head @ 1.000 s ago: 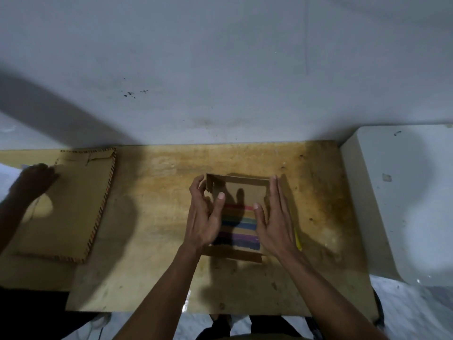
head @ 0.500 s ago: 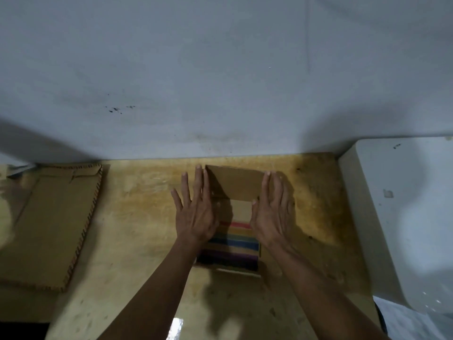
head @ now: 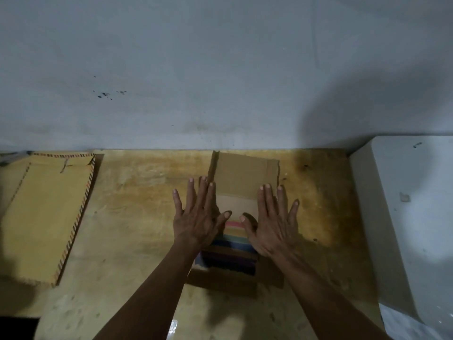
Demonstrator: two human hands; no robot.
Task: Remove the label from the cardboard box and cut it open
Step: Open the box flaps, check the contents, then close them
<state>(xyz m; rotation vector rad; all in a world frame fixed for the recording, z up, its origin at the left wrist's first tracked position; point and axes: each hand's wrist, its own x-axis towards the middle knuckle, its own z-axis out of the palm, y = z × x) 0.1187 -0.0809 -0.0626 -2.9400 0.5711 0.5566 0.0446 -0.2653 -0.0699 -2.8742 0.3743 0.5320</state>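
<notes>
A brown cardboard box (head: 245, 177), opened out flat, lies in the middle of the wooden table (head: 137, 217), its far flap reaching the wall. Coloured stripes (head: 232, 244) run across its near half. My left hand (head: 198, 217) rests palm down on the box's left side, fingers spread and pointing away from me. My right hand (head: 274, 222) lies flat on the right side in the same way. Both thumbs point inward over the stripes. Neither hand holds anything. No label or cutting tool shows.
A flat brown cardboard piece (head: 46, 217) with a striped edge lies at the table's left end. A white block (head: 411, 217) stands against the table's right edge. A grey wall (head: 220, 69) rises directly behind the table.
Both hands let go of the box's raised walls and spread flat on it. The box went from standing open to lying flattened and slid toward the wall. The other person's hand at left is gone.
</notes>
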